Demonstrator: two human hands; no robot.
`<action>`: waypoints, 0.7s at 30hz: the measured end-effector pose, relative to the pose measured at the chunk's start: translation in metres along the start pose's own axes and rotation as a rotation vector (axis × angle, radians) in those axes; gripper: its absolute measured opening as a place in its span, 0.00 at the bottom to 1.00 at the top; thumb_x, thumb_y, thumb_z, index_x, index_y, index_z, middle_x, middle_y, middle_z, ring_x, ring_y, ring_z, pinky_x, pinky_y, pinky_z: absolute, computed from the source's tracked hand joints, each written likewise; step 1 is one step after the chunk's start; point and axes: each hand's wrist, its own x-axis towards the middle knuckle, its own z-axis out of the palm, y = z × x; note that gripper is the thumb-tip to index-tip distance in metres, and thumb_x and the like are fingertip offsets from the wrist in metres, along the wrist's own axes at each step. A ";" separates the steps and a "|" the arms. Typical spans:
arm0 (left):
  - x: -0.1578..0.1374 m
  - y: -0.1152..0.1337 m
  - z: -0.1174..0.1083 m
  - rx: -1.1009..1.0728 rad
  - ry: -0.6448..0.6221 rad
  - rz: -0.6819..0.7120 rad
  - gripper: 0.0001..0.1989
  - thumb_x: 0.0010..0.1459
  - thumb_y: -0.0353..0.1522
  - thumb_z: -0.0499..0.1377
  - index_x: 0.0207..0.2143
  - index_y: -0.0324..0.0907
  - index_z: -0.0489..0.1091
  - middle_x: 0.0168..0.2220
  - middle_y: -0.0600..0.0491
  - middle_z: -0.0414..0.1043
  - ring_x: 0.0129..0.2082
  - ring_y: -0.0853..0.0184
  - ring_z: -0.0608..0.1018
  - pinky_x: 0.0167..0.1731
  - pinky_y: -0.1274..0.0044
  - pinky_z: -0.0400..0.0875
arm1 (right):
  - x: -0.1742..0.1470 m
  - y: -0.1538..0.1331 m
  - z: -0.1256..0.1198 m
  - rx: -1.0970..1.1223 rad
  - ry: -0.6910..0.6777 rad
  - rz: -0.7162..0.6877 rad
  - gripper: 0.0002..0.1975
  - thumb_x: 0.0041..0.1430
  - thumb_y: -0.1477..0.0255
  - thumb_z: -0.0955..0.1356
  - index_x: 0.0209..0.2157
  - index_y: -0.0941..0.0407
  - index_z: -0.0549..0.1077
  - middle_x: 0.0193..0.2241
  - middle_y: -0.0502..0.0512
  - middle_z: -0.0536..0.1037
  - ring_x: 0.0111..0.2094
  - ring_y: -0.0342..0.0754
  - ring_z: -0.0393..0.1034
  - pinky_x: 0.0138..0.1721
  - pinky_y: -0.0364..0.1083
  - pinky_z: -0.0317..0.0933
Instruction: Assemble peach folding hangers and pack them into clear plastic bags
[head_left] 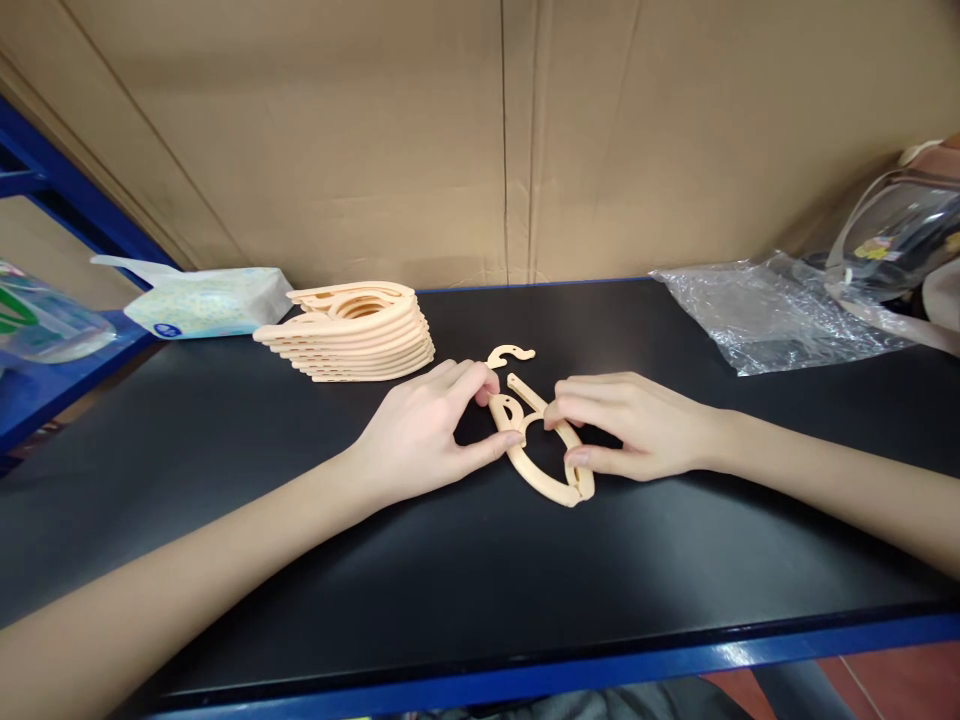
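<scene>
A peach-coloured folding hanger (545,487) lies on the black tabletop between my hands, its jointed arms bent round into a loop. My left hand (427,425) grips the left arm of it, thumb on the near side and fingers at the far end. On the opposite arm, my right hand (637,425) is closed with thumb and fingertips. A loose hanger hook (514,353) in the same colour rests just beyond the left fingertips. Behind my left hand stands a neat stack of folded hangers (360,335).
A tissue pack (214,300) sits at the back left, near a clear plastic container (52,320). Crumpled clear plastic bags (772,310) lie at the back right beside a transparent bag (900,230). Cardboard (375,140) walls the back; a blue rail (525,685) edges the table's front.
</scene>
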 end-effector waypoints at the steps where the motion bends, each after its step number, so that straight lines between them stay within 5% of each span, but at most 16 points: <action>1: -0.001 0.001 0.000 -0.006 0.000 -0.017 0.18 0.58 0.48 0.56 0.38 0.43 0.63 0.36 0.54 0.70 0.35 0.64 0.73 0.32 0.74 0.67 | 0.000 -0.001 0.000 -0.010 -0.002 -0.024 0.16 0.67 0.59 0.59 0.41 0.57 0.68 0.30 0.52 0.70 0.29 0.45 0.63 0.32 0.44 0.58; 5: -0.002 0.006 0.001 -0.031 -0.011 -0.064 0.19 0.57 0.48 0.57 0.40 0.43 0.64 0.40 0.52 0.70 0.39 0.62 0.72 0.38 0.70 0.69 | 0.000 -0.002 0.001 -0.029 0.138 0.012 0.17 0.67 0.59 0.58 0.46 0.56 0.66 0.35 0.56 0.73 0.35 0.48 0.67 0.38 0.47 0.62; 8: -0.002 0.007 0.001 -0.107 -0.029 -0.065 0.16 0.56 0.43 0.60 0.41 0.43 0.64 0.42 0.53 0.70 0.42 0.62 0.71 0.42 0.68 0.68 | 0.001 0.002 0.002 -0.063 0.216 0.170 0.16 0.67 0.61 0.59 0.50 0.55 0.64 0.49 0.60 0.72 0.49 0.52 0.66 0.50 0.52 0.60; 14: -0.002 0.004 0.002 -0.215 -0.058 -0.006 0.12 0.54 0.30 0.59 0.42 0.44 0.65 0.45 0.53 0.69 0.45 0.63 0.70 0.48 0.68 0.65 | 0.005 0.008 0.006 -0.048 0.124 0.245 0.19 0.67 0.59 0.58 0.53 0.55 0.61 0.62 0.61 0.62 0.65 0.54 0.51 0.60 0.58 0.51; 17: -0.001 0.003 0.003 -0.228 -0.060 0.015 0.13 0.55 0.27 0.56 0.44 0.44 0.65 0.46 0.52 0.69 0.46 0.62 0.70 0.48 0.68 0.65 | 0.006 0.006 0.007 -0.105 0.160 0.271 0.19 0.67 0.59 0.58 0.52 0.55 0.63 0.58 0.62 0.68 0.60 0.56 0.58 0.58 0.59 0.52; 21: -0.001 0.000 0.005 -0.246 0.000 0.040 0.09 0.64 0.28 0.50 0.44 0.43 0.67 0.48 0.51 0.69 0.47 0.64 0.71 0.49 0.70 0.66 | 0.005 0.006 0.006 -0.258 0.288 0.325 0.10 0.66 0.69 0.59 0.43 0.57 0.68 0.40 0.59 0.77 0.41 0.53 0.69 0.46 0.54 0.59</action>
